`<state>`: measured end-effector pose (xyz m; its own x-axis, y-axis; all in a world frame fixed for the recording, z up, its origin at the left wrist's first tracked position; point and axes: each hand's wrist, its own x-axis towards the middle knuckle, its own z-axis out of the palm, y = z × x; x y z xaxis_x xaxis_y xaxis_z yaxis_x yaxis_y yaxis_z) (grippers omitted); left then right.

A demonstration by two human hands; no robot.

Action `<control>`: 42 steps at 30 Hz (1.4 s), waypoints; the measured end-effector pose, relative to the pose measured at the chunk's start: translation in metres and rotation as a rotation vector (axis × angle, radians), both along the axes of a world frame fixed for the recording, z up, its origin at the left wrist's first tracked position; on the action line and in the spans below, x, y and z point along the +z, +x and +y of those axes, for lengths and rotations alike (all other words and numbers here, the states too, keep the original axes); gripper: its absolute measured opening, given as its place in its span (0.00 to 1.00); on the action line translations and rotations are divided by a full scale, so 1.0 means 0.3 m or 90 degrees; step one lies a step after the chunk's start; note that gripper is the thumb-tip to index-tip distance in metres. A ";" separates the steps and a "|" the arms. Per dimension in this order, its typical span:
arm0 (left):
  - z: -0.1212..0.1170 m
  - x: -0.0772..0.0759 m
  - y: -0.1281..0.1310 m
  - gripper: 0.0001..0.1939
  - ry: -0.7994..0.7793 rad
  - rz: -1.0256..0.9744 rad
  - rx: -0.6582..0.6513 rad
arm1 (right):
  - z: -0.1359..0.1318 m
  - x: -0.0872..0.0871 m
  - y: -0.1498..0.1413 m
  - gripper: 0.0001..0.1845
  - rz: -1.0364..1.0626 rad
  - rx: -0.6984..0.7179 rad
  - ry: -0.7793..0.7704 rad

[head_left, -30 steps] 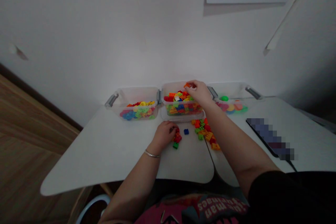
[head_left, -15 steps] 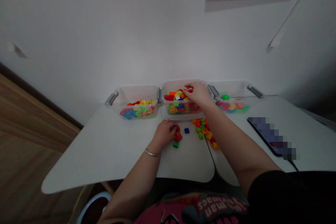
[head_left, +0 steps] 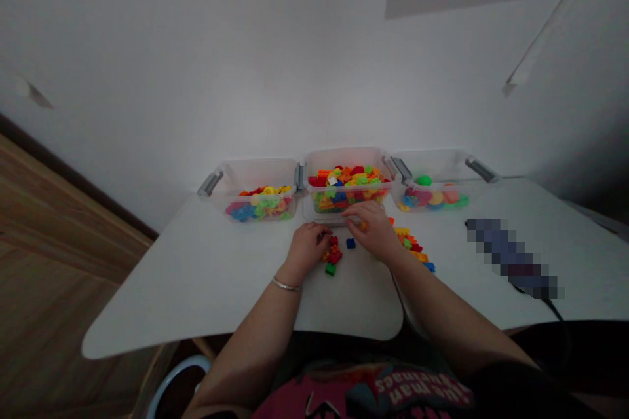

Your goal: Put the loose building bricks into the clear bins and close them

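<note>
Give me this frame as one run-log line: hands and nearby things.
left hand: at red toy bricks | right hand: before middle clear bin | blue brick: between hands

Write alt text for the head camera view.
The left hand touches a cluster of red and green toy bricks on a white desk; the right hand is in front of the middle of three clear bins of colourful bricks.

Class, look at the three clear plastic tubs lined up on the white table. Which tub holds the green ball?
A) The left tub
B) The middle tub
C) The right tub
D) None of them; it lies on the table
C. The green ball sits inside the right tub, among the flat coloured pieces.
</note>
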<state>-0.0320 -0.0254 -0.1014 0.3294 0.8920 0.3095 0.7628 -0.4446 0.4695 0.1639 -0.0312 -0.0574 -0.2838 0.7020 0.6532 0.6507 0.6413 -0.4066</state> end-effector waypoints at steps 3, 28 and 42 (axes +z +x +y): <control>-0.004 0.007 0.003 0.09 -0.003 0.000 -0.013 | -0.056 -0.059 -0.033 0.10 -0.090 0.015 -0.035; 0.000 -0.003 0.002 0.09 0.011 0.014 0.019 | -0.055 -0.176 -0.034 0.14 -0.293 -0.014 -0.030; 0.010 -0.015 -0.002 0.10 0.012 -0.002 0.015 | -0.071 -0.158 -0.054 0.10 -0.290 -0.065 -0.080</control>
